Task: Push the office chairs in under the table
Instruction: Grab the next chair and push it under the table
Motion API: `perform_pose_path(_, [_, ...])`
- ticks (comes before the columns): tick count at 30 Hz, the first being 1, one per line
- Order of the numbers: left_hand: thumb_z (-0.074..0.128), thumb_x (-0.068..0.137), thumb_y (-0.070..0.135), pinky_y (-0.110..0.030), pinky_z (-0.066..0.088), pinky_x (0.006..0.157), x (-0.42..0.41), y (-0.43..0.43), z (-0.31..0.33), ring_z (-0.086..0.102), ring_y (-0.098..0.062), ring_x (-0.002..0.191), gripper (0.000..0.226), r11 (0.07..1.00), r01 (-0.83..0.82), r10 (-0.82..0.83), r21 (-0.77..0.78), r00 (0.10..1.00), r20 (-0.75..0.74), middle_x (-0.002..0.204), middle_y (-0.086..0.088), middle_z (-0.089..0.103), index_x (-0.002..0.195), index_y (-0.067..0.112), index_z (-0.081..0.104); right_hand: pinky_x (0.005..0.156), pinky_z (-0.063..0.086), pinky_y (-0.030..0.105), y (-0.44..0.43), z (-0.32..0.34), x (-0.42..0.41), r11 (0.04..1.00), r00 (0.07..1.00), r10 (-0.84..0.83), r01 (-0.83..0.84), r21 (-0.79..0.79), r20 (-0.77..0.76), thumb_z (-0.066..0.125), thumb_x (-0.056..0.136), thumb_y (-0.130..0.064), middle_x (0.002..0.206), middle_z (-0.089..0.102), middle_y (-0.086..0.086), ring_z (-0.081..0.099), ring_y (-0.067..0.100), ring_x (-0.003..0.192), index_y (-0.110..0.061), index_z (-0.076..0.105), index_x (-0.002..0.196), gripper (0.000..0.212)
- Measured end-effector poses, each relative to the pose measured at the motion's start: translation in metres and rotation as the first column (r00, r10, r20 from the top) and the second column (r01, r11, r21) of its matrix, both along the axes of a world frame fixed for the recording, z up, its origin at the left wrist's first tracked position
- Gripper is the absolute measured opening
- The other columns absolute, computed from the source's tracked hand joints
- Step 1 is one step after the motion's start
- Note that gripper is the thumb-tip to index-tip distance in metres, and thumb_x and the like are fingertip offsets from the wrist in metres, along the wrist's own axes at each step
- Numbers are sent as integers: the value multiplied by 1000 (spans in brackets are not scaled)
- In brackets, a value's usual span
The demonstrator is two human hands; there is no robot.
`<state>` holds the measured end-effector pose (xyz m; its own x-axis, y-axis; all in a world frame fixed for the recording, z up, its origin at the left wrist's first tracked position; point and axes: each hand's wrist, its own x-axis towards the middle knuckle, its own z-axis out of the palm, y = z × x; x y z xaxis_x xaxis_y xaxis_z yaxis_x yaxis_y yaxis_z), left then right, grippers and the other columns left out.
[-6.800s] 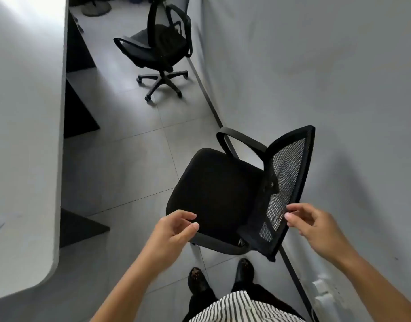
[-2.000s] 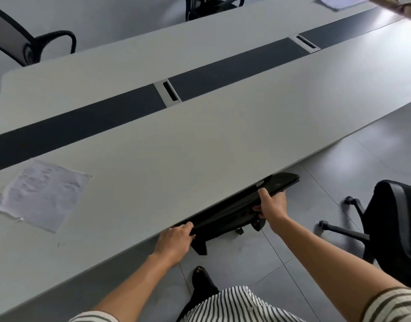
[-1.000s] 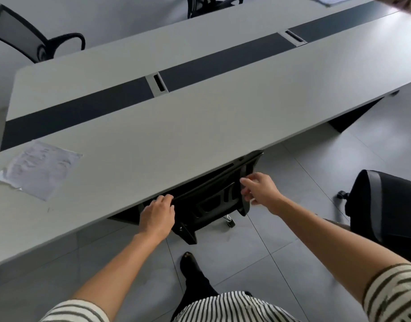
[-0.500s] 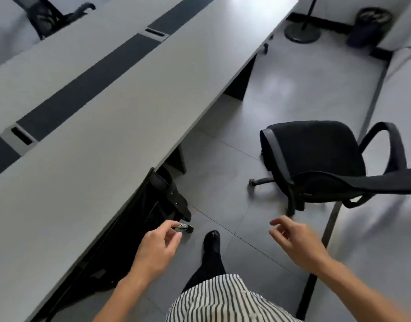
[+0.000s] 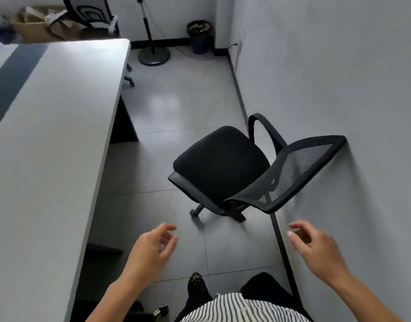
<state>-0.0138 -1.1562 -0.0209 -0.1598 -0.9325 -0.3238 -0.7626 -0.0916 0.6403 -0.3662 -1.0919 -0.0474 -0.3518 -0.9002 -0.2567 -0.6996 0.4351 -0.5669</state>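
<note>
Office chair (image 5: 220,168) stands clear of the tabletop (image 5: 49,135). We hold our left hand (image 5: 153,249) and right hand (image 5: 316,249) just short of it, fingers (image 5: 167,228) loosely open, empty.

Grey floor tiles (image 5: 181,108) catch a soft sheen. A pale grey wall (image 5: 339,66) with black skirting (image 5: 238,89) runs along the right. At the far end stand a round-based pole (image 5: 154,57), a dark waste bin (image 5: 201,39) and cardboard boxes (image 5: 32,29).
</note>
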Motion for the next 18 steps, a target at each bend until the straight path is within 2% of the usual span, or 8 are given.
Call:
perform_pose_path(3, [61, 88, 26, -32, 55, 73, -37, -45, 10, 64, -5, 75, 17, 996, 87, -88, -35, 996, -15, 80, 15, 66, 105, 23, 63, 66, 51, 36, -15, 6, -26, 994, 994, -102, 101, -29, -32, 69, 84, -27, 68, 68, -11, 65, 15, 65, -32, 65, 92, 11])
perform_pose_path(6, [58, 89, 26, -19, 48, 62, -86, -74, 13, 61, -2, 64, 15, 986, 159, -161, -51, 986, -49, 78, 17, 64, 104, 27, 62, 67, 52, 37, -41, 12, -59, 983, 983, -171, 166, -79, -63, 68, 84, -27, 72, 69, -7, 65, 21, 66, -26, 67, 95, 11])
perform_pose_path(8, [57, 90, 27, -17, 47, 57, -125, -83, 11, 60, -3, 62, 14, 979, 203, -205, -33, 974, -95, 78, 15, 65, 104, 28, 60, 68, 51, 36, -65, 13, -84, 977, 978, -188, 178, -116, -91, 66, 85, -26, 74, 68, -6, 65, 23, 66, -23, 67, 97, 13])
perform_pose_path(10, [56, 90, 27, -26, 54, 66, -166, -88, 3, 61, -4, 68, 15, 969, 248, -248, -20, 959, -138, 81, 12, 66, 105, 27, 60, 69, 49, 34, -93, 10, -107, 976, 977, -175, 156, -154, -122, 65, 86, -24, 79, 69, -5, 63, 23, 70, -21, 66, 100, 15])
perform_pose_path(12, [57, 89, 34, -35, 53, 79, -208, -92, -9, 61, -7, 83, 25, 956, 295, -293, -3, 950, -109, 94, 11, 65, 112, 27, 57, 72, 47, 35, -121, 3, -126, 976, 979, -140, 112, -185, -150, 65, 85, -22, 89, 69, -3, 62, 23, 84, -19, 66, 101, 17])
perform_pose_path(15, [56, 84, 52, -34, 47, 91, -264, -99, -31, 54, -13, 105, 50, 915, 397, -397, 73, 918, -17, 119, 8, 55, 127, 28, 46, 80, 48, 38, -164, -13, -151, 971, 978, -65, 16, -239, -200, 66, 83, -19, 97, 69, 3, 59, 26, 101, -15, 67, 101, 18])
perform_pose_path(18, [59, 77, 58, -37, 42, 96, -300, -104, -55, 47, -18, 115, 69, 852, 496, -517, 166, 849, 114, 126, 5, 47, 135, 28, 34, 90, 45, 40, -200, -42, -166, 973, 974, 30, -80, -216, -224, 57, 82, -31, 97, 70, 7, 61, 29, 99, -12, 68, 97, 27])
